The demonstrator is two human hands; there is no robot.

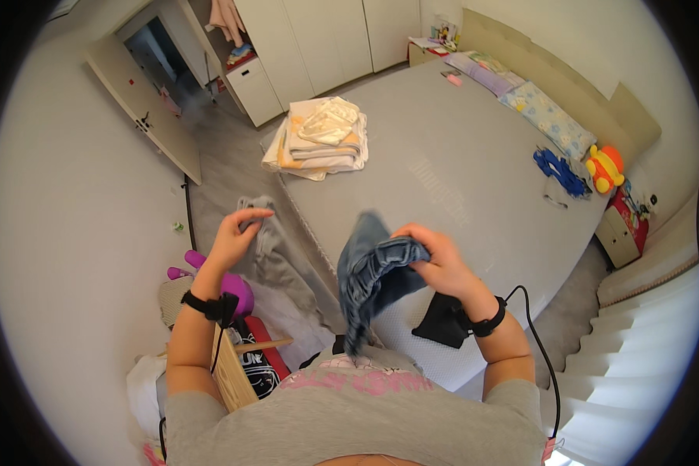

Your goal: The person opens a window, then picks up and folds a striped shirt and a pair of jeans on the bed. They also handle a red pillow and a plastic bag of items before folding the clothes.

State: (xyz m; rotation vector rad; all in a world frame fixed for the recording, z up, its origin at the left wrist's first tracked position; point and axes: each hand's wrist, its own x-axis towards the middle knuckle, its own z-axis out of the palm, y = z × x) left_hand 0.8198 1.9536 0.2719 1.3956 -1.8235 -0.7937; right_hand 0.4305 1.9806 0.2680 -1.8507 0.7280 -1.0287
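Blue jeans (363,272) hang bunched and unfolded beside the bed (435,155).
Left hand (231,239) half-curls at a grey garment (281,268), grip unclear; the folded stack (326,147) looks done; right hand (443,262) pinches the jeans' waistband, that piece seemingly not yet folded.

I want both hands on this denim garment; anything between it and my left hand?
Possibly a grey garment: it shows by your left hand, toward the denim garment in your right hand, but whether it's held or lies behind isn't clear. Nothing else visible intervenes.
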